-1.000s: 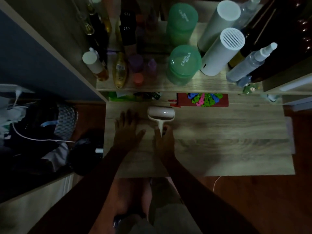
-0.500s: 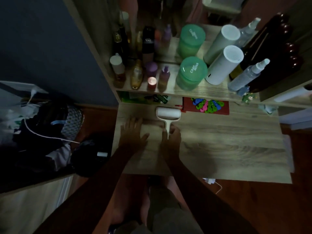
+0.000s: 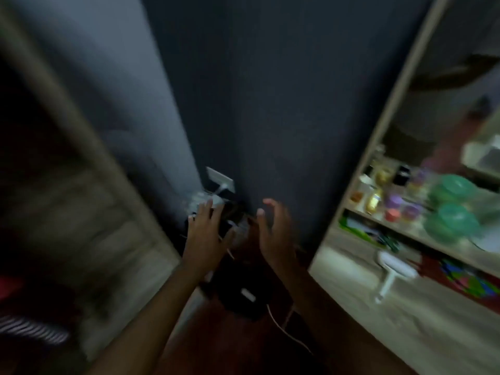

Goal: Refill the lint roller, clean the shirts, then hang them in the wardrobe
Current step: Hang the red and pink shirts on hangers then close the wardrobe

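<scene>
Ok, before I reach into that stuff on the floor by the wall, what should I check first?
1. Left hand free: ok, fingers spread, holding nothing.
2. Right hand free: ok, open and holding nothing.
3. Lint roller safely parked: ok, it lies on the desk, apart from both hands.
4. Refill visible in the dark pile: cannot tell, the view is blurred and dim.
5. Cable out of the way: not ok, it trails across the floor beside the pile, below the right arm.
6. Shirts located: cannot tell, none can be made out.
</scene>
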A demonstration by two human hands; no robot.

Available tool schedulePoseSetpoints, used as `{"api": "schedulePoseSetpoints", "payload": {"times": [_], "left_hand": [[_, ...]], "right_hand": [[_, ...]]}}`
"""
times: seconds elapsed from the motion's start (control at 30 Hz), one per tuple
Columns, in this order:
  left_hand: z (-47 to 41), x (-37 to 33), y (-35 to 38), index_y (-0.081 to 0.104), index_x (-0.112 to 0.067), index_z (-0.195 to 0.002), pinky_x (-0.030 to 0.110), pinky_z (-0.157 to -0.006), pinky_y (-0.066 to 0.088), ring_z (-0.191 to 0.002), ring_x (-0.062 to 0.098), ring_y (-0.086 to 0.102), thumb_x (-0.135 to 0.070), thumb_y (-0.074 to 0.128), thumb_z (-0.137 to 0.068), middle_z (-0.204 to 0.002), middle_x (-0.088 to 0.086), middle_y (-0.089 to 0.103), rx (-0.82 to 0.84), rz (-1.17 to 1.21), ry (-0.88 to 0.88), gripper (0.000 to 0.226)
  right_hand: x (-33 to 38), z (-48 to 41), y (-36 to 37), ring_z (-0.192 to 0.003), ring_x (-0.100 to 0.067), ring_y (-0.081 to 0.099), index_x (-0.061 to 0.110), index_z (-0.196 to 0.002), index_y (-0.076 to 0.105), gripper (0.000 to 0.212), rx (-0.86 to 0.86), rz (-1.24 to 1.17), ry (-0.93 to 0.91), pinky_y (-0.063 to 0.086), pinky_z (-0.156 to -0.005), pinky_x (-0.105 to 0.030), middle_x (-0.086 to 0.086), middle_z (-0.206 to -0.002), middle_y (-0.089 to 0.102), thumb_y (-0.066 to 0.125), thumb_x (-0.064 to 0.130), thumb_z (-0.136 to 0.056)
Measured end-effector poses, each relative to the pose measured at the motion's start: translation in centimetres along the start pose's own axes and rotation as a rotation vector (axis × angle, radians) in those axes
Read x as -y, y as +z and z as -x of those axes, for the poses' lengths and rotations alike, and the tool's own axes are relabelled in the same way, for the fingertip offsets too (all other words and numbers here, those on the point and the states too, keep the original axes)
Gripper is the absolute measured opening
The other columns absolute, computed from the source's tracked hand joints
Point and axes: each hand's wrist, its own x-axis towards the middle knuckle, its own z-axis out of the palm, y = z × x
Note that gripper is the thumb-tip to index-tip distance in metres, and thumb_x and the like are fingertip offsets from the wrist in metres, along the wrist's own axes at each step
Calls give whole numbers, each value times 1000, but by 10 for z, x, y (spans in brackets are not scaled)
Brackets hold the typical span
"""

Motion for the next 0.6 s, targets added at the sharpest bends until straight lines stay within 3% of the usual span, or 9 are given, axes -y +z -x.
{"api": "schedulePoseSetpoints", "payload": {"times": [0.1,0.27,0.4,0.5,0.6], "left_hand": [[29,60,-117,39,-16,-151,58,-119,19,-153,32,19,-68,34,-87,-163,12,27,-220,-18,-103,83],[81,123,-305,37,-19,-152,56,-120,18,-154,25,15,-65,41,-90,-164,7,26,-537,-171,-123,78],[114,138,-428,39,-17,-151,57,-119,21,-154,26,18,-64,44,-91,-162,8,30,-733,-338,-94,76],[129,145,-494,37,-19,-151,56,-122,19,-153,26,20,-59,50,-94,-161,7,30,-812,-411,-103,70],[136,159,-541,39,-21,-149,56,-119,27,-150,28,26,-60,49,-93,-159,9,33,-859,-483,-116,69]], "right_hand": [[115,4,56,-117,-13,51,14,-126,58,35,139,-93,-313,39,-102,-24,-1,-125,56,47,35,-100],[296,21,124,-122,-9,47,17,-130,54,31,291,-192,-743,29,-103,-8,2,-127,54,50,28,-102],[410,38,158,-121,-20,51,16,-128,56,31,300,-284,-975,39,-105,-29,-2,-127,57,49,29,-100],[476,49,173,-118,-19,51,16,-125,57,31,298,-308,-1097,40,-102,-31,-1,-125,58,52,32,-99],[525,56,183,-121,-16,47,20,-128,55,31,357,-264,-1187,40,-102,-33,1,-127,54,53,32,-99]]}}
